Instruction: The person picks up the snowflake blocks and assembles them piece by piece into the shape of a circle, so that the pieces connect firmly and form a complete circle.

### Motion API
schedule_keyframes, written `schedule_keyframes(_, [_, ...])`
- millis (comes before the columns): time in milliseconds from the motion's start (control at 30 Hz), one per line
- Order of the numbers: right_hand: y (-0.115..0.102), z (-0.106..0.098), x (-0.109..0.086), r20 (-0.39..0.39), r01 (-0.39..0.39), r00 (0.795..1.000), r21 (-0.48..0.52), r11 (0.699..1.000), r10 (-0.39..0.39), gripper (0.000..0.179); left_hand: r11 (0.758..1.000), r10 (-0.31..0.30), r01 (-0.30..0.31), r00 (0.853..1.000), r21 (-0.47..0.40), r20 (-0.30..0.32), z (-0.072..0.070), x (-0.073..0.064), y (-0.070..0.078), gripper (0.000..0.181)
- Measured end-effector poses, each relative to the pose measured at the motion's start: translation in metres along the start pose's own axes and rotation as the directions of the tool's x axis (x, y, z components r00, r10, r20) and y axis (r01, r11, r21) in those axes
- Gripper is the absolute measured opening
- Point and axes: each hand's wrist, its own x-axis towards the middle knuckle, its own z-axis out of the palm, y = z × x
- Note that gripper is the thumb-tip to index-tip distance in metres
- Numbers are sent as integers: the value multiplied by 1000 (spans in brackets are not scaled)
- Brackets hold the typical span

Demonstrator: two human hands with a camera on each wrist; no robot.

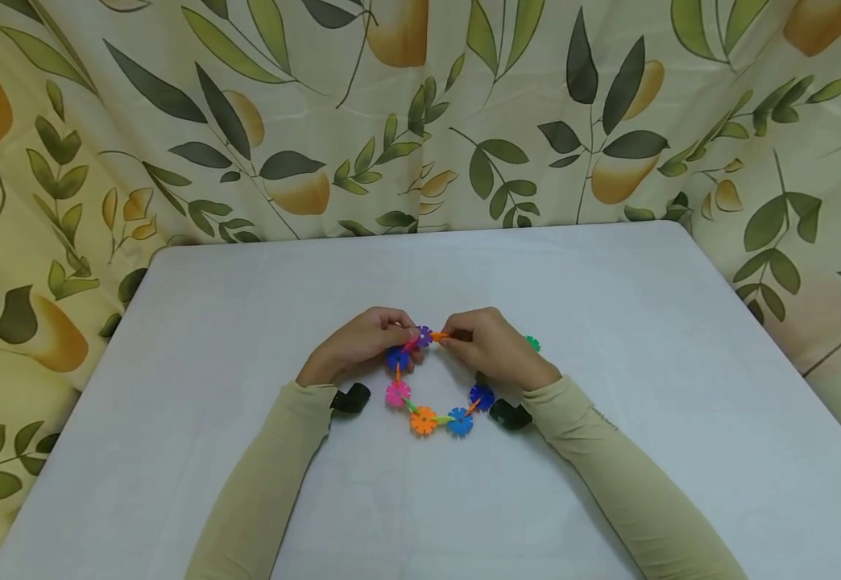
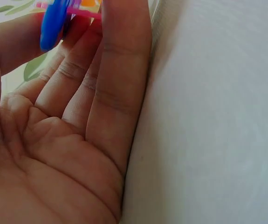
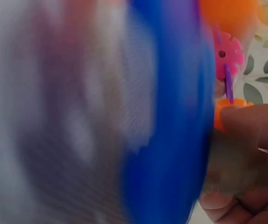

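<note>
A loop of notched plastic flower discs, linked edge to edge, hangs between the two hands in the head view. My left hand (image 1: 366, 342) pinches its upper left part, where a purple disc (image 1: 424, 336) and a pink one meet. In the left wrist view a blue disc (image 2: 54, 25) shows beside the thumb. With thumb and fingertips, my right hand (image 1: 500, 346) holds an orange disc (image 3: 223, 113) next to the purple one. Lower down are a pink disc (image 1: 398, 394), an orange disc (image 1: 424, 421), a light blue disc (image 1: 460, 422) and a dark blue disc (image 1: 482, 396).
A white-covered table (image 1: 138, 443) lies under the hands. Part of a green disc (image 1: 532, 343) shows just beyond the right hand. Dark wrist cameras (image 1: 351, 399) sit by both wrists. Behind stands a leaf-patterned curtain (image 1: 391, 121).
</note>
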Motion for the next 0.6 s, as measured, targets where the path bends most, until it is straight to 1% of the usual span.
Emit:
schedule_keyframes(100, [1,0,0,-6,29,1000,-16,999,-29,9,1000,3,-3,1000,28,-13,3,1,0,18])
schedule_keyframes(233, [-2,0,0,-3,58,998,-51,997,-58,9,999,-7,7,1000,48,-13,7,4,0,17])
schedule_keyframes(367, [-2,0,1,-3,75,997,-68,995,-75,11,999,-6,7,1000,51,-19,8,4,0,17])
schedule_keyframes(467, [-2,1,2,-12,56,998,-48,997,-57,10,999,6,-5,1000,38,-22,7,3,0,17])
schedule_keyframes(600, [0,2,3,-28,15,999,-19,1000,-15,6,1000,13,-13,1000,8,-9,5,2,0,15])
